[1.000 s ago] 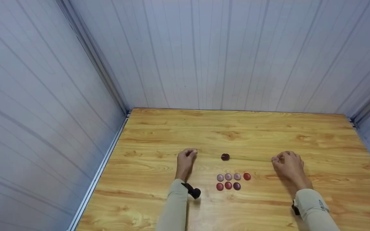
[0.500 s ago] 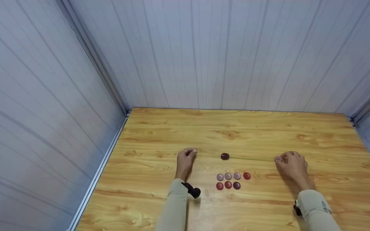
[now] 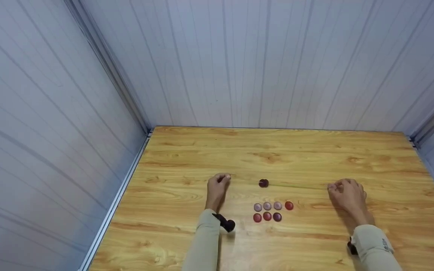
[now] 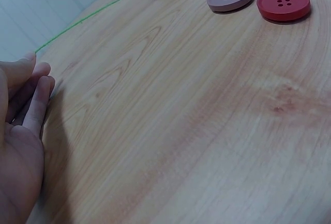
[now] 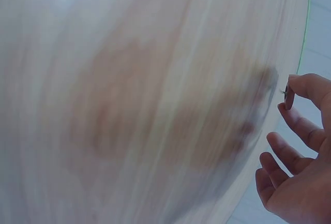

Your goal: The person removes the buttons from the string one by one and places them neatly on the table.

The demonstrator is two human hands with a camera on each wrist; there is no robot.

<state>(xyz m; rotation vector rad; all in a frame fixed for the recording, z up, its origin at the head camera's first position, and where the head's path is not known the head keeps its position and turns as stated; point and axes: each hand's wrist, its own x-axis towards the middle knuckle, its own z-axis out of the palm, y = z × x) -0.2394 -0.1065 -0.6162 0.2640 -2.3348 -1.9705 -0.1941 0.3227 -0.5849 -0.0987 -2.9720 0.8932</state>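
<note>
My left hand (image 3: 218, 189) pinches one end of a thin green string (image 4: 85, 18) between thumb and finger, its other fingers loosely bent. The string runs right to a dark maroon button (image 3: 263, 183), tipped on edge with a second dark button overlapping behind it in the left wrist view. From there it stretches on to my right hand (image 3: 349, 195). The right thumb and index finger pinch a small mauve button (image 5: 289, 95) by its rim, with the string at its edge; the other fingers are spread and bent. Both hands are low over the wooden table (image 3: 202, 150).
Two rows of loose four-hole buttons lie between the forearms: mauve buttons (image 3: 267, 206) and a red button (image 3: 289, 205) behind, red buttons (image 3: 257, 217) and a dark maroon button (image 3: 277, 216) in front. Pale panel walls (image 3: 239, 67) rise at the back and sides.
My right hand has moved to the right with the mauve button, and the string between it and the dark button has grown longer. The left hand has stayed in place.
</note>
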